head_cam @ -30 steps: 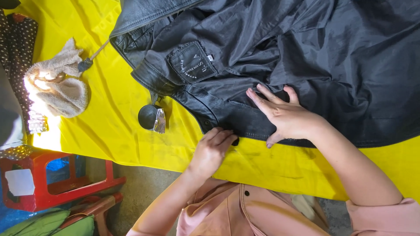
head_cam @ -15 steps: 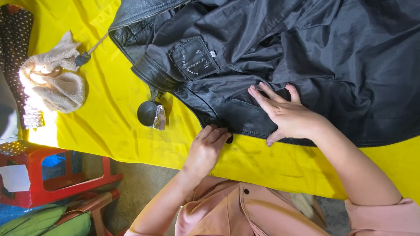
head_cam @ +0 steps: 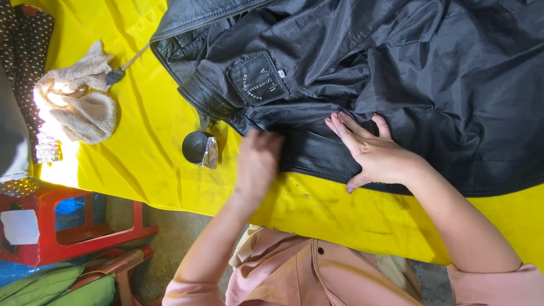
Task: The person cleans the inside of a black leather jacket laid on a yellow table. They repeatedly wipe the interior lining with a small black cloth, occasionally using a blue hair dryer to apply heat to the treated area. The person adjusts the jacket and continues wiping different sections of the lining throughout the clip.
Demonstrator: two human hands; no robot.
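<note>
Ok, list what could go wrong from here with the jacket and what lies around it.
1. The small round tin sits right beside the blurred left hand; a sweep could knock it off the yellow sheet.
2. Only the right hand pins the black jacket, whose lining is bunched, so it may slide or crease.
3. The jacket's zipped edge lies near the table's front, so it might slip over.

Left of your left hand (head_cam: pixel 258 161), a dark round tin (head_cam: pixel 196 147) sits close by; beyond it, bare yellow desk (head_cam: pixel 141 158) until the beige cloth (head_cam: pixel 79 105). Ahead of both hands, the black jacket (head_cam: pixel 396 68) blocks everything.
</note>
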